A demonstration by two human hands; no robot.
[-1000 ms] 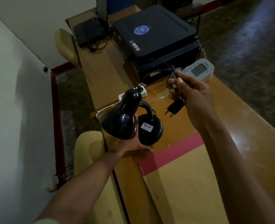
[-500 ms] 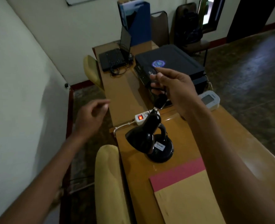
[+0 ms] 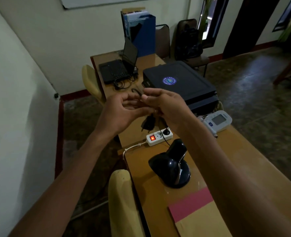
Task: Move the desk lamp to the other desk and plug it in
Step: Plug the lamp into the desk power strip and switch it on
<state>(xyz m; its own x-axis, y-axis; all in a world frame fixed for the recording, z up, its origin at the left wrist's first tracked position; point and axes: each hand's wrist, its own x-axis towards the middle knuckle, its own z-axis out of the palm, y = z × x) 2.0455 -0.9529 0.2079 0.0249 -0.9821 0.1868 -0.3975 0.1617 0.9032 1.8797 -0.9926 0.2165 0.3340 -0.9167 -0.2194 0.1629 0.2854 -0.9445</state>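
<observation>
The black desk lamp (image 3: 172,166) stands on the near wooden desk (image 3: 243,151), its shade tipped down to the left. A white power strip (image 3: 158,136) with a lit red switch lies just behind it, one black plug seated in it. My right hand (image 3: 168,108) is raised above the strip, shut on the lamp's thin black cord (image 3: 136,91), which loops over my fingers. The cord's black plug (image 3: 148,124) dangles free below my hands. My left hand (image 3: 122,112) is cupped next to the right with its fingers apart, close to the cord.
A black printer (image 3: 179,81) and an open laptop (image 3: 117,71) sit on the far desk. A white blood pressure monitor (image 3: 218,120) is right of the strip. A pink and tan folder (image 3: 192,202) lies near me. Yellow chairs (image 3: 122,194) line the desks' left side.
My left hand let go of the lamp shade, rose and came in beside the right. My right hand lifted the cord, so the plug left the desk and now hangs.
</observation>
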